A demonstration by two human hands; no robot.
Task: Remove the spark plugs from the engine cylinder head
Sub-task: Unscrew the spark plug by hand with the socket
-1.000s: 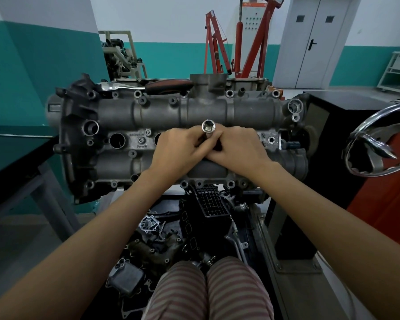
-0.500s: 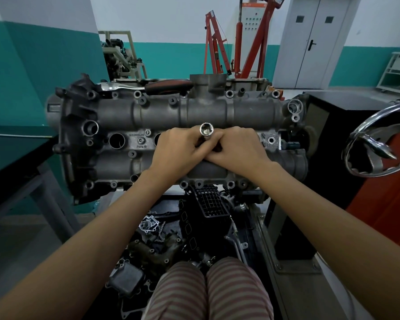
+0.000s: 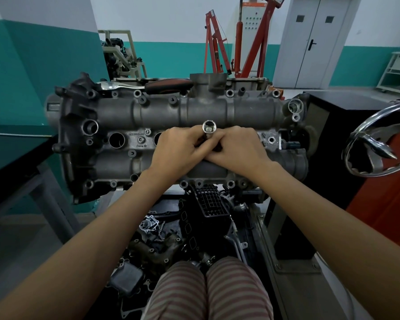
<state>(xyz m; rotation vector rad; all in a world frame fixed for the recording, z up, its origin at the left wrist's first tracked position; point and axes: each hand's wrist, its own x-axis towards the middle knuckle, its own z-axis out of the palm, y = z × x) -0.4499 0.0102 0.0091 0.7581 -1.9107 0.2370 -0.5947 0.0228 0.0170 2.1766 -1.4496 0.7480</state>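
Observation:
The grey cylinder head (image 3: pixel 217 114) lies across the stand in front of me. A chrome spark plug socket (image 3: pixel 209 129) stands upright over a middle plug well, its open end facing me. My left hand (image 3: pixel 179 150) and my right hand (image 3: pixel 237 148) meet around its shaft, fingers curled on it from both sides. The lower part of the socket and the well under it are hidden by my fingers. Two open plug wells (image 3: pixel 116 140) show to the left of my hands.
A ratchet with a red and black handle (image 3: pixel 148 85) lies on the far edge of the head. A chrome handwheel (image 3: pixel 376 144) juts in at the right. A black table (image 3: pixel 12 155) is left; loose engine parts (image 3: pixel 171 234) lie below.
The socket has sunk slightly lower between my hands; both hands stay closed around it in nearly the same spot.

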